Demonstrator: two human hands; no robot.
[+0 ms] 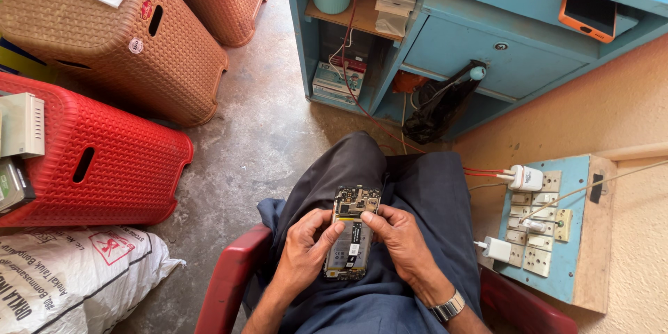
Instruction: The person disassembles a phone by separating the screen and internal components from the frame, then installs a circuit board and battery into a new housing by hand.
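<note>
I have the opened phone (352, 236) gripped between my left hand (304, 247) and right hand (401, 236), thumbs pressing its battery; next seems careful prying.

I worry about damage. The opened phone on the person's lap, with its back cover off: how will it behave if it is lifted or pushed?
The opened phone is probably stiff and light, a thin flat slab. It looks fragile: circuit board and battery lie bare. Resting on sloping trouser cloth, it might slide if released; now the left hand and right hand steady both its edges.
</note>
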